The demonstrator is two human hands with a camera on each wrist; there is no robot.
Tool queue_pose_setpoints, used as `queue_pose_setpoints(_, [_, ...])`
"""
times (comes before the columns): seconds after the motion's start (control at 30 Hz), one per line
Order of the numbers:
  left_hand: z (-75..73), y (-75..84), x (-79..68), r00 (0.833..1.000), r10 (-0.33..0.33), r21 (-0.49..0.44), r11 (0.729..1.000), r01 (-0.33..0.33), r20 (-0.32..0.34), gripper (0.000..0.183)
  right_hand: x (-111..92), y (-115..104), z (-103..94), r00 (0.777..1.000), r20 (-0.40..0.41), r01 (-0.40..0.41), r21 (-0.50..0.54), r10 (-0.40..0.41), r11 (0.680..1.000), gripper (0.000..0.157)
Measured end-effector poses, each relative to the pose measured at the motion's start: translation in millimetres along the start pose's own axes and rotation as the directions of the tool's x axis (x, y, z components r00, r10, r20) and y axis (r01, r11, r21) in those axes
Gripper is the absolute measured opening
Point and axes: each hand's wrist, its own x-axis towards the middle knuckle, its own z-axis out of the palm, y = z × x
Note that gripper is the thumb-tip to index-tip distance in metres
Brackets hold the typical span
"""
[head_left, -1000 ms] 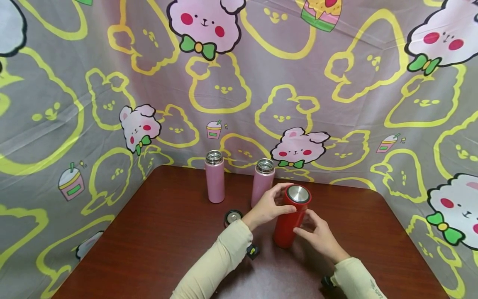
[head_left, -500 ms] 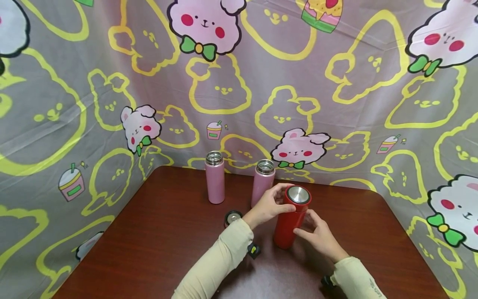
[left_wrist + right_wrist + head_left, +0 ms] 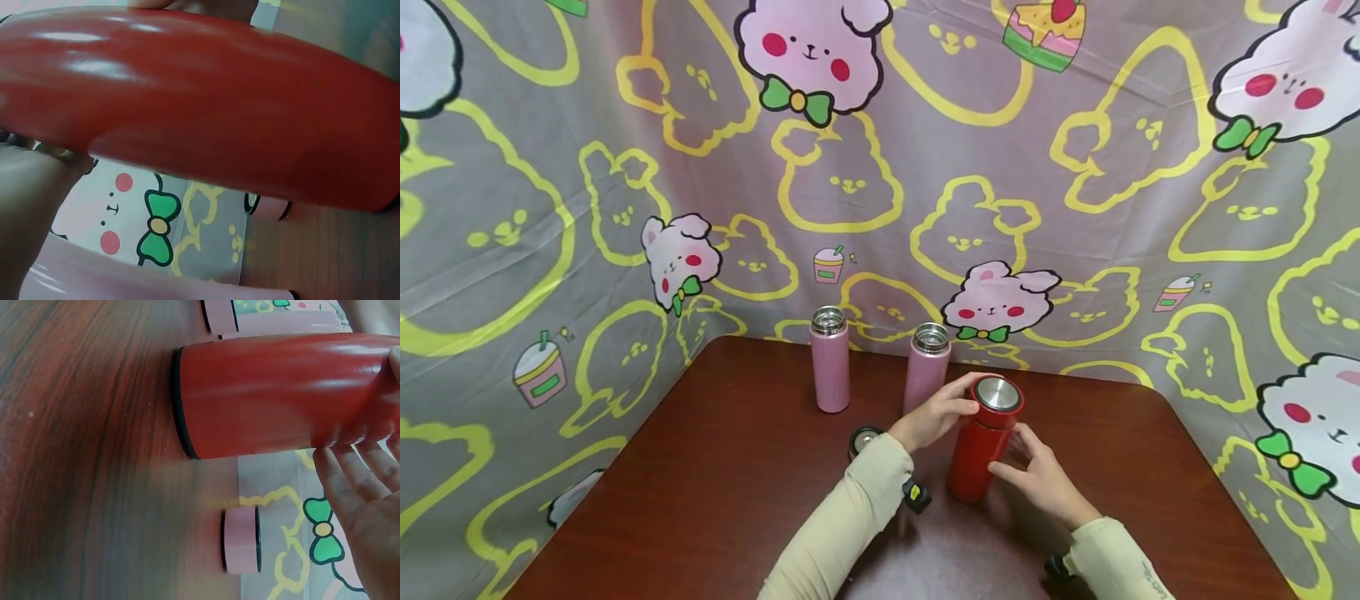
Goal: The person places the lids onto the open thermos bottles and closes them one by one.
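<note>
A red thermos (image 3: 976,458) with a steel-topped lid (image 3: 997,393) stands on the table. At its top, my left hand (image 3: 936,412) grips the lid from the left, thumb on the near side and fingers reaching behind. Lower down, my right hand (image 3: 1045,479) holds the body, its thumb in front; in the right wrist view the fingertips (image 3: 325,453) press its far side. The red body (image 3: 200,106) fills much of the left wrist view. Two pink bottles (image 3: 831,367) (image 3: 927,367) without lids stand behind.
A black-rimmed lid (image 3: 865,440) lies by the left sleeve, partly covered. Another pink lid (image 3: 240,540) appears on the table in the right wrist view; my right hand hides it in the head view. A patterned cloth (image 3: 850,200) hangs around the brown table (image 3: 700,483).
My left thumb has drawn back leftward along the lid, and the hand has turned slightly. The right hand and the thermos have hardly moved.
</note>
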Motion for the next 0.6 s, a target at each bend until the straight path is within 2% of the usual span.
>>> queue_pose_setpoints(0.13, [3.8, 1.5, 1.6, 1.0, -0.018, -0.006, 1.0, 0.018, -0.006, 0.064, 0.1, 0.6, 0.3, 1.0, 0.0, -0.004, 0.01, 0.004, 1.0, 0.06])
queue_pose_setpoints(0.3, [5.9, 3.4, 2.6, 1.0, -0.03, -0.033, 0.999, 0.03, -0.009, 0.065, -0.6, 1.2, 0.0, 1.0, 0.002, 0.028, 0.016, -0.028, 0.999, 0.059])
queue_pose_setpoints(0.5, [6.3, 2.3, 2.7, 1.0, 0.018, -0.069, 0.997, -0.018, -0.002, 0.066, -1.4, 1.2, 2.7, 0.998, -0.009, 0.065, 0.008, -0.065, 0.998, 0.053])
queue_pose_setpoints(0.6, [4.9, 2.7, 2.6, 0.999, 0.046, -0.057, 0.997, -0.047, -0.016, 0.064, -2.2, -5.9, 4.2, 0.996, -0.01, 0.093, 0.006, -0.093, 0.996, 0.051])
